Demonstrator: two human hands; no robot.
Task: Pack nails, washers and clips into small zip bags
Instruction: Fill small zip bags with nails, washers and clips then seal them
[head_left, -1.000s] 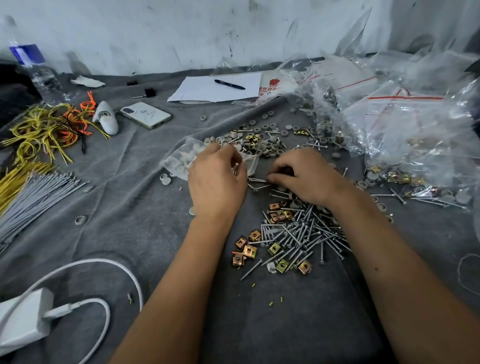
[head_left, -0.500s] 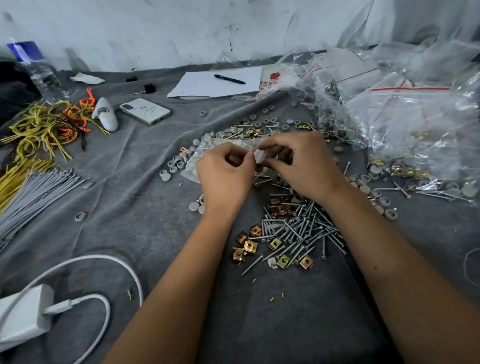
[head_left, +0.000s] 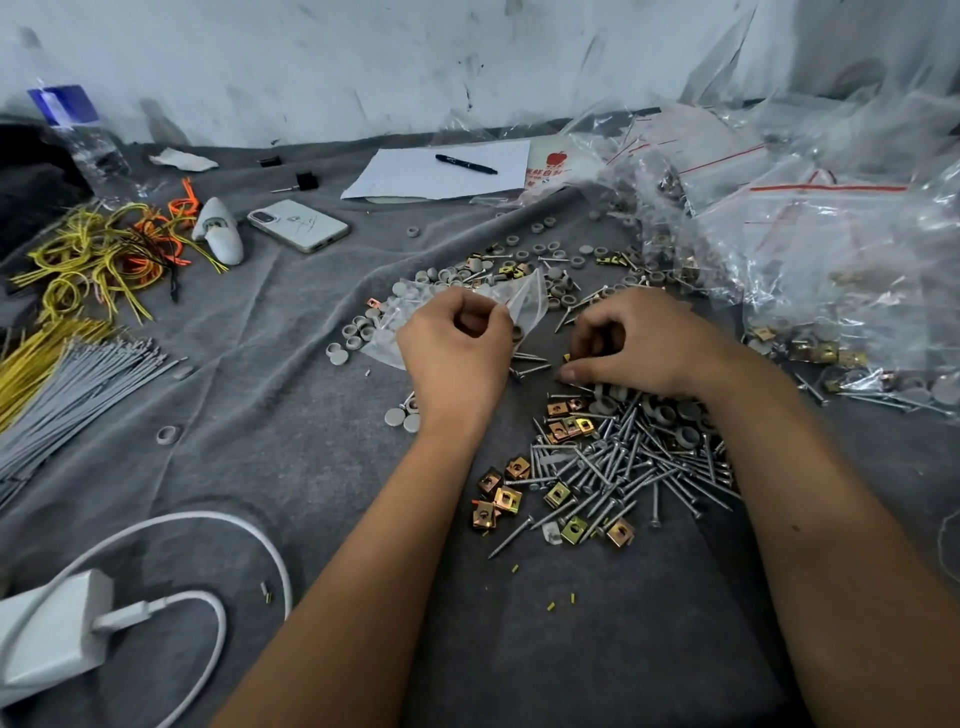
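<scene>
Cloth (head_left: 322, 322), grey and creased, covers the whole work surface up to a scuffed white wall (head_left: 363, 57) along the top of the frame. Filled bags (head_left: 810, 244) of clear plastic with red seal lines are heaped at the upper right. Two bare forearms enter from the bottom edge and meet at the centre. Grey ties (head_left: 78, 384) and yellow ones lie in bundles at the left edge, with tangled yellow and orange wires (head_left: 98, 254) above them. A white charger (head_left: 52, 639) with its looped cable sits at the lower left. Paper (head_left: 441, 169) with a pen (head_left: 466, 163) on it lies at the upper centre, a phone (head_left: 297, 224) to its left, a bottle (head_left: 78, 140) at the far upper left.

Nails (head_left: 628, 462) form a pile at centre right, just below the right hand (head_left: 639, 345), whose fingers are curled with their tips down at the pile's upper edge; what they pinch I cannot tell. The left hand (head_left: 457, 348) has its fingers curled and pinches the edge of a small clear bag (head_left: 524, 306), which stands up beside its thumb, above the cloth at the frame's centre. Brass clips (head_left: 506, 501) lie scattered at the nails' lower left. Grey washers (head_left: 358, 330) are strewn left of the left hand and across the cloth above both hands.
</scene>
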